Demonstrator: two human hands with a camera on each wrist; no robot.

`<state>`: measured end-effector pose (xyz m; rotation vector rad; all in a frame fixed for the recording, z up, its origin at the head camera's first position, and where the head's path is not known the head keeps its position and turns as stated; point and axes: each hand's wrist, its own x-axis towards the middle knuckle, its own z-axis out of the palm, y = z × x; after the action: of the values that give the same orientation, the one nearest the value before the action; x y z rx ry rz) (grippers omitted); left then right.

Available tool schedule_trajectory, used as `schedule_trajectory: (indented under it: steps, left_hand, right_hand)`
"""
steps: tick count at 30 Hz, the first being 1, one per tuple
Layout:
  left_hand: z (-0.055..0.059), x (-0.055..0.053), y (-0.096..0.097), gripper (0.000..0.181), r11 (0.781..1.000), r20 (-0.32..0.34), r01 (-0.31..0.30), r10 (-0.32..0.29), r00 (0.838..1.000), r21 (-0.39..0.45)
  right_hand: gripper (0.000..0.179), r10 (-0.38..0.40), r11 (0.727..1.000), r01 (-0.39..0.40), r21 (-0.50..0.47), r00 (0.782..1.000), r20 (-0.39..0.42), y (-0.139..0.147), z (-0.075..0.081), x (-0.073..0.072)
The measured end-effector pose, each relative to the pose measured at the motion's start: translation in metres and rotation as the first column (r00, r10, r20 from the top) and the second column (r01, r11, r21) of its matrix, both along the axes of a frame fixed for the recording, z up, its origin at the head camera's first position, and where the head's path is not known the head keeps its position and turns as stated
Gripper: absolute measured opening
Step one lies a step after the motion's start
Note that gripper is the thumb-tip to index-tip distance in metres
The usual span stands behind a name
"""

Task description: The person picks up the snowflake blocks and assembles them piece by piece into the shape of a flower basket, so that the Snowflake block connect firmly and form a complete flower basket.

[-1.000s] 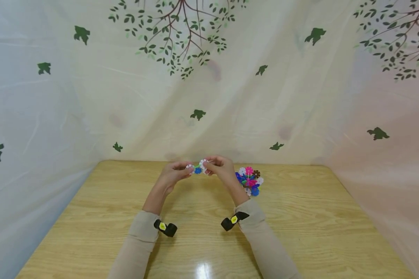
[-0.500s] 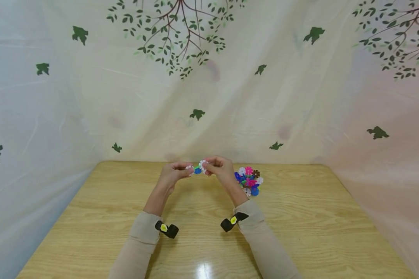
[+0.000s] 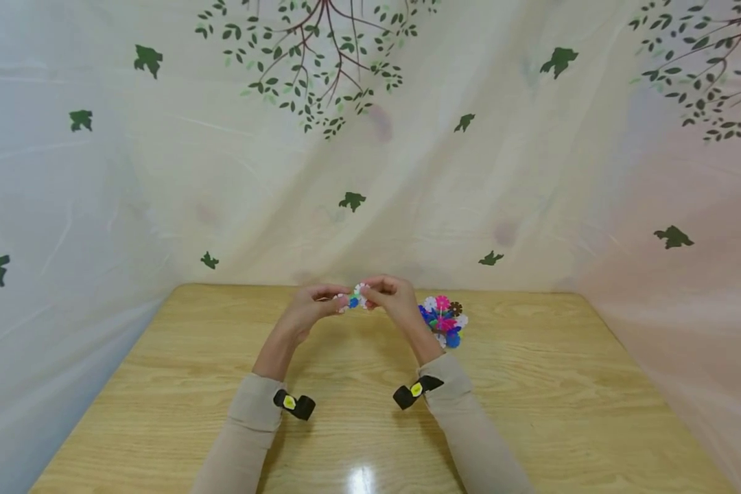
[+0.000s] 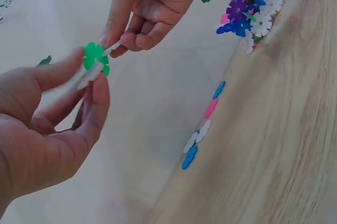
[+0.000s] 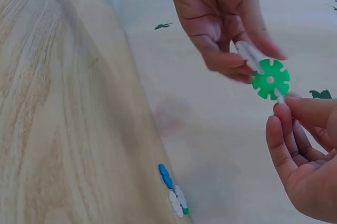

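My left hand (image 3: 305,312) pinches a white notched flower disc (image 4: 90,75) between thumb and fingers. Opposite it, my right hand (image 3: 394,300) pinches another white flower disc (image 3: 361,291) by its edge. Between the two sits a green flower disc (image 5: 270,79), with a white disc meeting it on each side; how deep the notches are engaged cannot be told. Both hands are held up near the table's far edge. A pile of joined flower discs (image 3: 444,322) in blue, pink, white and brown stands beside my right forearm.
Along the far edge of the wooden table (image 3: 531,384) lie several loose discs, among them a blue disc (image 4: 190,158), a pink disc (image 4: 211,108) and a white disc (image 4: 203,131). Behind the table hangs a cloth (image 3: 420,206) printed with leaves.
My left fingers have shifted slightly to the right and cover more of their white disc. The right hand keeps its grip almost in place. The pile stays where it was.
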<state>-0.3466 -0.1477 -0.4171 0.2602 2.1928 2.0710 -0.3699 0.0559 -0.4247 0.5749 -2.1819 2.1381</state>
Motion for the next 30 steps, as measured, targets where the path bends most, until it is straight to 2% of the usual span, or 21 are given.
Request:
schedule_trajectory:
  steps: [2,5,10,14,18,22,25,30]
  left_hand:
    - [0.0,0.0,0.001,0.035,0.998,0.023,0.054,-0.054,0.998,-0.011]
    - [-0.001,-0.002,0.002,0.038,0.995,0.038,0.096,-0.096,0.995,-0.016]
    - [-0.003,-0.005,0.0,0.041,0.997,0.045,0.081,-0.081,0.996,0.0]
    - [-0.004,-0.006,-0.003,0.037,0.996,0.06,0.063,-0.066,0.996,0.061]
    - [-0.004,-0.005,-0.004,0.032,0.993,0.088,0.035,-0.046,0.995,0.117]
    - [-0.003,-0.005,-0.006,0.029,0.989,0.121,-0.003,-0.015,0.993,0.145]
    - [-0.003,-0.005,-0.007,0.024,0.985,0.141,-0.025,0.001,0.99,0.173]
    - [-0.003,-0.008,-0.009,0.02,0.978,0.142,-0.038,0.009,0.99,0.204]
  right_hand:
    - [0.026,-0.003,0.999,0.003,0.036,1.0,-0.008,-0.001,0.003,0.0]
    - [0.03,0.007,0.996,-0.007,0.092,1.0,0.0,-0.004,0.006,-0.003]
    - [0.031,0.015,0.993,-0.019,0.12,0.999,0.037,-0.01,0.011,-0.01]
    - [0.028,-0.001,0.974,-0.003,0.225,1.0,0.017,-0.013,0.008,-0.022]
    - [0.024,-0.002,0.912,0.007,0.411,1.0,-0.013,-0.017,-0.003,-0.035]
    - [0.022,-0.002,0.827,0.029,0.561,0.999,-0.047,-0.023,-0.019,-0.05]
    - [0.025,0.02,0.771,0.039,0.636,0.996,-0.085,-0.026,-0.03,-0.058]
    - [0.032,0.06,0.718,0.041,0.695,0.991,-0.121,-0.029,-0.041,-0.066]
